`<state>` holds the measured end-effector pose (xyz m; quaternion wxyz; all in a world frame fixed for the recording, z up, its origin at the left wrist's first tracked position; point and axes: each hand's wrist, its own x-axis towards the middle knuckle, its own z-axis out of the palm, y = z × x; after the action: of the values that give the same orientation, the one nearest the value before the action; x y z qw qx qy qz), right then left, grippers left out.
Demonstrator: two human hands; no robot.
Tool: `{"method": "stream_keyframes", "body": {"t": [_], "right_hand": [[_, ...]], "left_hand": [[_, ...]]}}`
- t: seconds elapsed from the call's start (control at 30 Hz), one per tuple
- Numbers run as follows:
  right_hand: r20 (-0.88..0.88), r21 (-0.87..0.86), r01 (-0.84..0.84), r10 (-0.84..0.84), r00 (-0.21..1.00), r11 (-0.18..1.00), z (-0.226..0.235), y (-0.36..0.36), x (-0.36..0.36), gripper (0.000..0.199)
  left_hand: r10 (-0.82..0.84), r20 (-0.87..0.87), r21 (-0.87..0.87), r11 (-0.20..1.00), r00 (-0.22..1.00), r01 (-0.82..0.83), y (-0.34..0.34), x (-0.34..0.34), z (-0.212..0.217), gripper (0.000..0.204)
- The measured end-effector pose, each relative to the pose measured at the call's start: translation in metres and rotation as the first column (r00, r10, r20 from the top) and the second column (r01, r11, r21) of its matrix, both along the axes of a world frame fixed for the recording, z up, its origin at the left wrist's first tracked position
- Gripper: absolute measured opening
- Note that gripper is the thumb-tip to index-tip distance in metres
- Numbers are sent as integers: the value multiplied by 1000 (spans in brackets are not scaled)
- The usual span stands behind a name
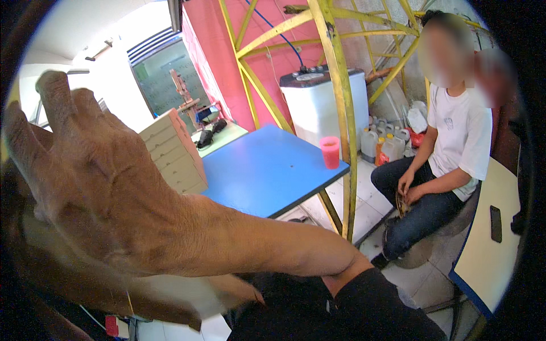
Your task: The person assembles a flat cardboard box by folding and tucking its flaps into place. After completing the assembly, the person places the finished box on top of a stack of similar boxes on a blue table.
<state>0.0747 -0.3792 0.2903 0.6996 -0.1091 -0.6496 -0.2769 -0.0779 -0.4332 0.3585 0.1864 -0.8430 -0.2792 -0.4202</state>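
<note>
My right arm reaches across from the lower right, and the back of my right hand (96,165) fills the left side, very close. Its fingers point up and stand apart, slightly bent; the palm is hidden, and nothing shows between the fingers. Below it, a brown, blurred shape (108,284) runs along the lower left; it may be my left hand and forearm, but motion and my right hand hide its fingers. A pale, smeared patch (182,292) lies beside that shape, too blurred to name. Beyond my right wrist is a stack of small beige drawers (173,150).
A blue-topped table (256,165) holds a pink cup (330,152) at its right corner. Behind stand a yellow metal frame (340,96), a white tank (318,105) and several jugs (392,149). A seated person (458,125) is at right, near a cream table (483,261) with a phone (496,223).
</note>
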Motion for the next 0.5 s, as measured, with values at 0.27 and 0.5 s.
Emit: {"method": "stream_keyframes", "body": {"t": [0.27, 0.5], "right_hand": [[102, -307, 138, -111, 989, 942, -34, -14, 24, 34], [188, -457, 181, -104, 977, 871, -39, 26, 81, 33]], "left_hand": [[343, 18, 162, 926, 939, -342, 27, 11, -47, 35], [604, -196, 250, 793, 773, -556, 44, -11, -66, 14]]}}
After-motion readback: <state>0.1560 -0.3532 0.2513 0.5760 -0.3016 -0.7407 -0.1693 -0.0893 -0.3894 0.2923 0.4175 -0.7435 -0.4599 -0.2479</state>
